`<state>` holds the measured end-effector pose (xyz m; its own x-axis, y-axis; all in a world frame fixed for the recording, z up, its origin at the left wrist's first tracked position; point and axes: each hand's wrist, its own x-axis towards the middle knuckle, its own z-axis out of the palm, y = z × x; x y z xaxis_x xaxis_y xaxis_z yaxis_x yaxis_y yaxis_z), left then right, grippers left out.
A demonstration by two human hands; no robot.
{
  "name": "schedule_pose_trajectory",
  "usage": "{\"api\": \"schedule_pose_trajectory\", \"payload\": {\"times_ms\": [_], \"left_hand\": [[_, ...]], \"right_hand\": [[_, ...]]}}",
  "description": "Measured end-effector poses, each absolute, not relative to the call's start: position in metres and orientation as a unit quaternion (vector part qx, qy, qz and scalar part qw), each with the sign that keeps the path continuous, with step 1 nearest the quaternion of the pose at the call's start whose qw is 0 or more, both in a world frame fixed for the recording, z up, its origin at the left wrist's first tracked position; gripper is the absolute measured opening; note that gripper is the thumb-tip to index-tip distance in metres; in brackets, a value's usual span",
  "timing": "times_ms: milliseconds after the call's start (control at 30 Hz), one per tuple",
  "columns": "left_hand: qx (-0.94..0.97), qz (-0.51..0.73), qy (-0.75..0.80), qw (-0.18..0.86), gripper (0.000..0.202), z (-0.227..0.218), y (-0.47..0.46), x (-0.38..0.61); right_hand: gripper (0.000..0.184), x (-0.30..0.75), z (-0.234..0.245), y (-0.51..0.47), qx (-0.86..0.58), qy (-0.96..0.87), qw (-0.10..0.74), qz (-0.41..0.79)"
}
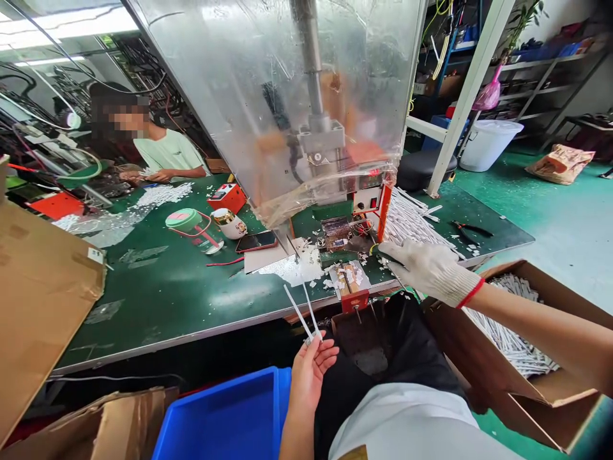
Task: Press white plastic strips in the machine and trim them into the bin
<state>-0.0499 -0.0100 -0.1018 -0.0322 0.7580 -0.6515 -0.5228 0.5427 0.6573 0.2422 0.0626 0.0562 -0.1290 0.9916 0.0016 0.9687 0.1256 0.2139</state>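
Two thin white plastic strips (297, 312) are pinched between the thumb and fingers of my bare left hand (313, 361), below the table's front edge. They fan apart and point up toward the bench press (322, 150). My right hand (426, 268), in a white knit glove, is closed at the right of the press base. A slim dark tool (390, 254) shows at its fingertips; its exact kind is unclear. Between my hands, a small metal fixture with a red front (354, 300) sits at the table edge, strewn with white scraps.
White strips (416, 220) are heaped right of the press, near pliers (472, 229). A cardboard box (569, 390) of strips stands at right, a blue bin (220, 415) below left. A phone (257, 241), mug (228, 223) and bottle (194, 229) lie left. Another person (167, 153) sits across.
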Motion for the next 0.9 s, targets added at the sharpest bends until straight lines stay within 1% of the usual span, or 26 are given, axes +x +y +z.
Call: {"api": "schedule_pose_trajectory", "payload": {"times_ms": [267, 367, 433, 533, 600, 700, 800, 900], "left_hand": [[0.119, 0.477, 0.541, 0.682, 0.020, -0.105, -0.012, -0.060], [0.139, 0.492, 0.538, 0.670, 0.030, -0.100, -0.016, -0.064], [0.156, 0.502, 0.541, 0.657, 0.039, -0.093, -0.022, -0.066], [0.185, 0.512, 0.547, 0.636, 0.049, -0.080, -0.035, -0.064], [0.213, 0.509, 0.551, 0.626, 0.051, -0.071, -0.043, -0.059], [0.270, 0.489, 0.553, 0.619, 0.049, -0.060, -0.046, -0.041], [0.333, 0.459, 0.543, 0.620, 0.049, -0.054, -0.040, -0.017], [0.382, 0.433, 0.531, 0.620, 0.050, -0.051, -0.027, 0.005]], "right_hand": [[0.048, 0.222, 0.073, 0.078, 0.633, 0.766, 0.082, 0.076], [0.051, 0.215, 0.070, 0.087, 0.620, 0.777, 0.059, 0.093], [0.051, 0.214, 0.057, 0.089, 0.592, 0.799, 0.029, 0.104], [0.049, 0.217, 0.020, 0.090, 0.524, 0.847, -0.009, 0.094], [0.047, 0.223, -0.011, 0.095, 0.507, 0.857, -0.015, 0.090], [0.044, 0.231, -0.049, 0.111, 0.523, 0.847, -0.021, 0.089], [0.038, 0.232, -0.058, 0.118, 0.529, 0.840, -0.089, 0.083], [0.033, 0.224, -0.039, 0.107, 0.529, 0.826, -0.191, 0.026]]}}
